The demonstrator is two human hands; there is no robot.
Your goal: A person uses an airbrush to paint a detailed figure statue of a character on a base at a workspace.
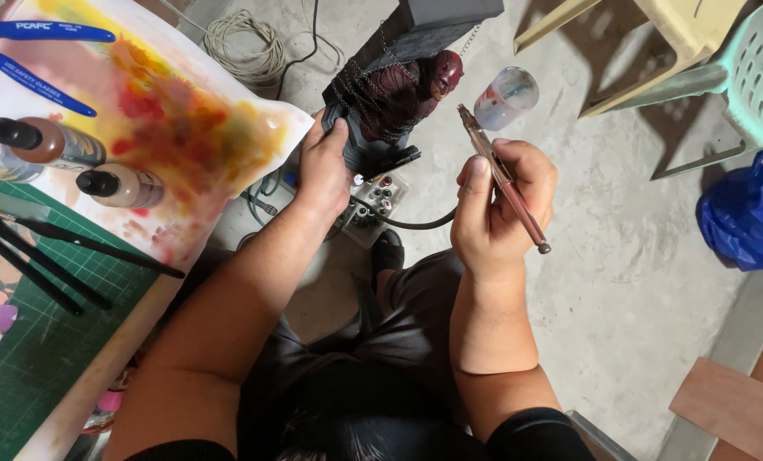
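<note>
Centrally, above the concrete floor (637,256), your left hand (323,166) grips the dark red chained figurine (394,90) by its base, fingers wrapped tight. Your right hand (497,205) pinches a slim airbrush (501,175) between thumb and fingers, tip just beside the figurine's head. Paint bottles (119,186) lie on the stained surface (185,111).

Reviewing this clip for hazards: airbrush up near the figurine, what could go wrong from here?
1. The left hand grips the dark red figurine by one edge only; it may tip or slip.
2. The airbrush in the right hand carries an open paint cup that might spill.
3. The black hose could snag.
</note>
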